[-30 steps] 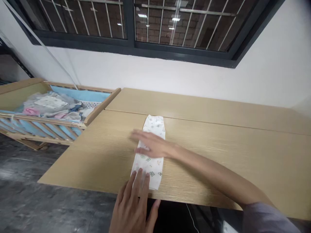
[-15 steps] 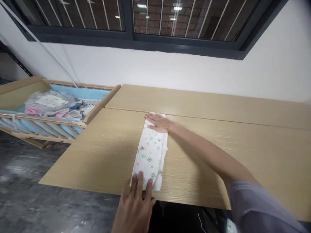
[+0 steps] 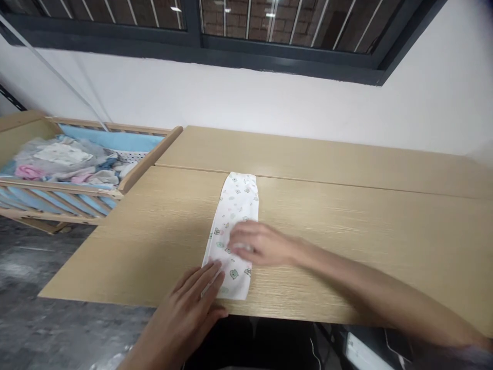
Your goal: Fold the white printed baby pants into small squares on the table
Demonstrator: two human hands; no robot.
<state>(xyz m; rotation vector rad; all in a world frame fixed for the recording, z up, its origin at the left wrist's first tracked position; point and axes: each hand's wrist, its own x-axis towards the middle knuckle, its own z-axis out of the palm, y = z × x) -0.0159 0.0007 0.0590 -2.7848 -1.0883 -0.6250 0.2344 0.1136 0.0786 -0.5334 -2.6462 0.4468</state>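
A folded white baby cloth (image 3: 236, 205) with small green and pink prints lies lengthwise on the wooden table, its near end close to the table's front edge. My left hand (image 3: 192, 300) is open, fingers stretched and resting on the cloth's lower left part. Over the cloth's middle, at its right side, is my right hand (image 3: 258, 244), slightly blurred, with its fingers curled in towards the thumb. I see nothing held in it. Whether it touches the cloth, I cannot tell.
A wooden crib (image 3: 131, 177) with blue lining and a pile of clothes (image 3: 65, 159) stands left of the table (image 3: 346, 236). A white wall and a dark window frame (image 3: 246, 54) rise behind. Below the front edge are dark items and a cable.
My right hand has left the cloth's far end, come back towards me, and its fingers have curled. My left hand stays at the near end, now turned more to the right.
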